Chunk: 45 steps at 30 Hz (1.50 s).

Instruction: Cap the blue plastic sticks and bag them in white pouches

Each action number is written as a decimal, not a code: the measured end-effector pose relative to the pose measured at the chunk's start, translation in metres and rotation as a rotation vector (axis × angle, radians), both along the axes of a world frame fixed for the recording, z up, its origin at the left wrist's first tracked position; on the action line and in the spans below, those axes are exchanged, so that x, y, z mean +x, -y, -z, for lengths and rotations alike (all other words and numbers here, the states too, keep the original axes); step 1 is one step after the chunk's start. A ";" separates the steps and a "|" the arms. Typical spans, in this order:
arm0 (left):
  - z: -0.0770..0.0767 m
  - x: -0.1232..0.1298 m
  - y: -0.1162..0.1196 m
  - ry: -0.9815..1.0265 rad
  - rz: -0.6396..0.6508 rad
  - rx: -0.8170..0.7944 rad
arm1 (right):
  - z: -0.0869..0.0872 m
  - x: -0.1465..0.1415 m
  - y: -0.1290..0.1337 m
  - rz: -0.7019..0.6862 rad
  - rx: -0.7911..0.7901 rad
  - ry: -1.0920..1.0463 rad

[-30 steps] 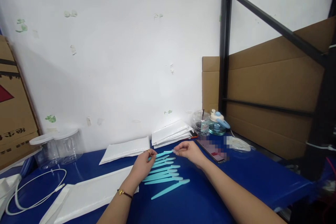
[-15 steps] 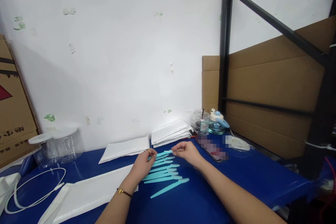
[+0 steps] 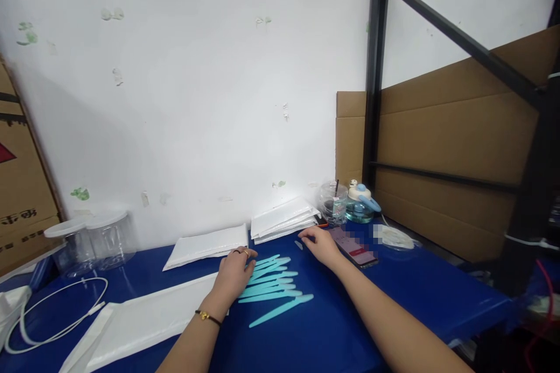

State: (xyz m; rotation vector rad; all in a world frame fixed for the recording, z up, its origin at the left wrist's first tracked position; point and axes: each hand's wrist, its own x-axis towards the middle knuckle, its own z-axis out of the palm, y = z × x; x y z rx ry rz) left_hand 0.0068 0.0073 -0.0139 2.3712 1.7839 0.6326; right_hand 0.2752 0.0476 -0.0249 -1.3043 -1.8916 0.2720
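Several turquoise eyebrow razors [image 3: 280,306] lie fanned in a row on the blue tabletop, their pale blade ends pointing right. My left hand [image 3: 235,273] rests at the handle ends of the upper razors, thumb and forefinger apart, touching or just over them; its fingertips partly cover the handles. Up and to the right of the row, my right hand [image 3: 322,247] hovers with bent, loosened fingers. A small clear blade cap [image 3: 298,245] shows just below its fingertips, seemingly apart from them.
White padded mailers lie at left [image 3: 149,317], behind [image 3: 207,245] and in a stack [image 3: 284,218]. A phone [image 3: 354,247], plastic cup [image 3: 333,207] and water bottle [image 3: 359,210] stand right. Clear jars [image 3: 111,239] and a white cable [image 3: 56,338] sit left.
My right hand has moved up and right, away from the razor both hands were pinching, and its fingers have loosened. My left hand has lowered to the row, and the clear cap now shows separately.
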 end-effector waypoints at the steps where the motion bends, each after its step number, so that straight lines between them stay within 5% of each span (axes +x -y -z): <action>1: 0.002 -0.002 -0.002 -0.032 -0.017 -0.003 | 0.001 0.002 -0.002 0.020 -0.006 0.057; 8: 0.002 -0.005 -0.003 -0.076 -0.009 -0.054 | 0.008 -0.014 -0.001 -0.024 -0.092 0.261; 16: 0.010 -0.008 -0.009 0.091 0.008 -0.187 | 0.002 -0.017 0.006 -0.015 -0.248 0.258; 26: 0.004 -0.006 -0.009 0.242 0.014 -0.020 | 0.002 -0.006 0.013 -0.078 -0.286 0.178; 34: -0.009 0.006 0.009 0.269 0.238 -0.078 | -0.006 -0.002 0.013 -0.118 -0.263 -0.056; 39: -0.009 0.012 0.012 0.280 0.258 -0.123 | -0.008 -0.011 0.016 -0.201 -0.313 -0.239; 45: -0.012 0.016 0.015 0.279 0.244 -0.163 | -0.011 -0.021 0.021 -0.322 -0.388 -0.696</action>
